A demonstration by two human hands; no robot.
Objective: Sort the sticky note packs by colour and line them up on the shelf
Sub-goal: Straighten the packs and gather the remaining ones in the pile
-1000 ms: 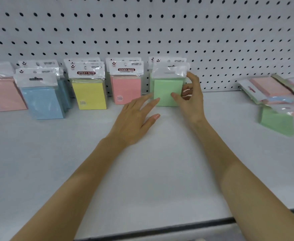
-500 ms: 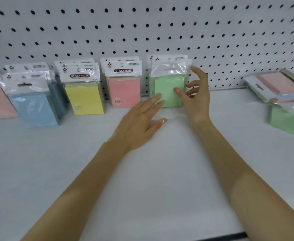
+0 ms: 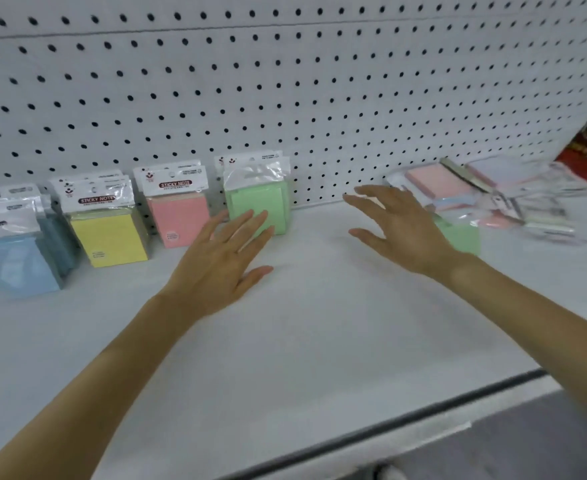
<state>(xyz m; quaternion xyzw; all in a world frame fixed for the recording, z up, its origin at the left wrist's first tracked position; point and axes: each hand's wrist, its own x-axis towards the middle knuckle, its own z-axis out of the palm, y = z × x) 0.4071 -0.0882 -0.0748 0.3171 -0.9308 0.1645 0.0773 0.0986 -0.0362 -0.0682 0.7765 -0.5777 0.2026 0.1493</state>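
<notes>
White pegboard [image 3: 285, 98] backs a white shelf [image 3: 302, 341]. An unsorted pile [image 3: 486, 195] of packs lies at the right. Blue [image 3: 11, 261], yellow [image 3: 110, 237], pink [image 3: 181, 220] and green [image 3: 254, 199] sticky note packs stand in a row along the back. Both hands have straight fingers and hold nothing. The left hand [image 3: 219, 268] has its fingertips at the green pack's front, and the right hand [image 3: 399, 230] is spread between that pack and the pile.

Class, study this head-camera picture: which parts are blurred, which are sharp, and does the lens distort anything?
Head view: motion blur smears the right hand and the loose pile at right; the label on the pink pack is readable; the wide lens bows the hole rows of the pegboard; light is soft and even, shadows faint.
</notes>
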